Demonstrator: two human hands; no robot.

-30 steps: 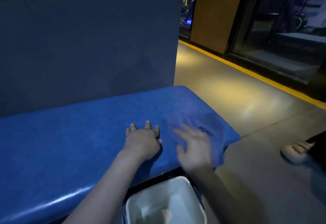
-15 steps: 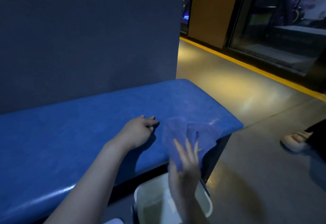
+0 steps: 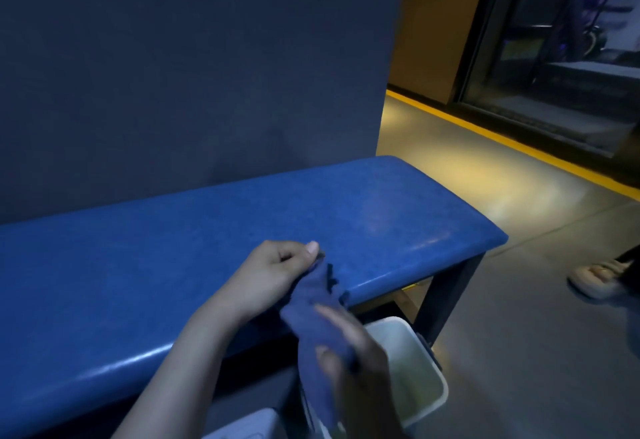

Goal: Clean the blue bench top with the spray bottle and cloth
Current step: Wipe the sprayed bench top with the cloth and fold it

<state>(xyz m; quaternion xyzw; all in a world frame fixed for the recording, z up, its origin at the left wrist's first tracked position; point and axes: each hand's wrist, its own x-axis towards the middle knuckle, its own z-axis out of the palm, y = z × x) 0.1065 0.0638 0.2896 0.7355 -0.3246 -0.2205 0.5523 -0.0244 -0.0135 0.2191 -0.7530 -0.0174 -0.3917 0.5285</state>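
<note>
Head view: the blue cloth [image 3: 320, 328] hangs off the front edge of the blue bench top [image 3: 173, 258], near its right end. The left hand [image 3: 273, 276] pinches its upper end; the right hand [image 3: 349, 355], blurred, grips lower down, above a white bin [image 3: 426, 386] on the floor.

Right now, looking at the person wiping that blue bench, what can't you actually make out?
- Spray bottle: not in the head view.
- Right hand: motion-blurred, so its grip on the cloth is unclear.
- White bin: contents too dim and partly behind that hand.
- Pale object at the bottom edge: cut off.
- Shoe at the right edge: its wearer is cut off.
- Room behind the glass: dark and reflective.
</note>
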